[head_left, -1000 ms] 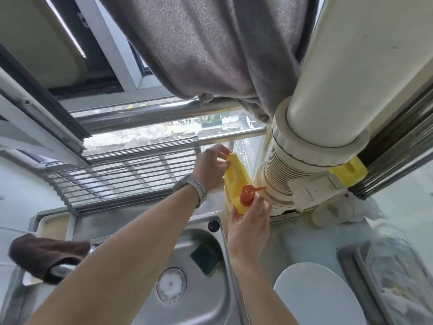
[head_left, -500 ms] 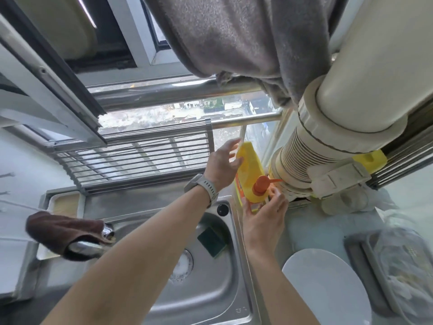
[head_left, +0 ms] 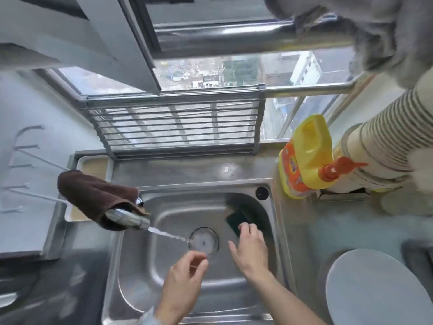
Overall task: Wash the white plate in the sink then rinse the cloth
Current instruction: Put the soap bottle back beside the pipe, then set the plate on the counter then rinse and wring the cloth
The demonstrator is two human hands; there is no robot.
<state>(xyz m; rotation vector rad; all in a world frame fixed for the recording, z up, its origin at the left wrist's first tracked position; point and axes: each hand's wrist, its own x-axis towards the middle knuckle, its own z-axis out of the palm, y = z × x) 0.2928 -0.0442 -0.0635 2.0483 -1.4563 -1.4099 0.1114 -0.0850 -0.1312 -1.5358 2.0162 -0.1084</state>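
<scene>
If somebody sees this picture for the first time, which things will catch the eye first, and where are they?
The bright yellow detergent bottle with its orange pump stands on the counter at the sink's right rear corner. A thin stream of water runs from the tap, over which a brown cloth is draped, towards the drain. Both hands are over the basin: the right hand reaches a dark sponge, and the white plate waits on the counter, lower right.

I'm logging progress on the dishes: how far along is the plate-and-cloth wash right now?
Early. Done: the tap runs into the sink and the yellow soap bottle stands on the counter. In hand: the right hand reaches the dark sponge; the left hand is empty. Left: the white plate sits unwashed beside the sink, and the brown cloth hangs over the tap.
</scene>
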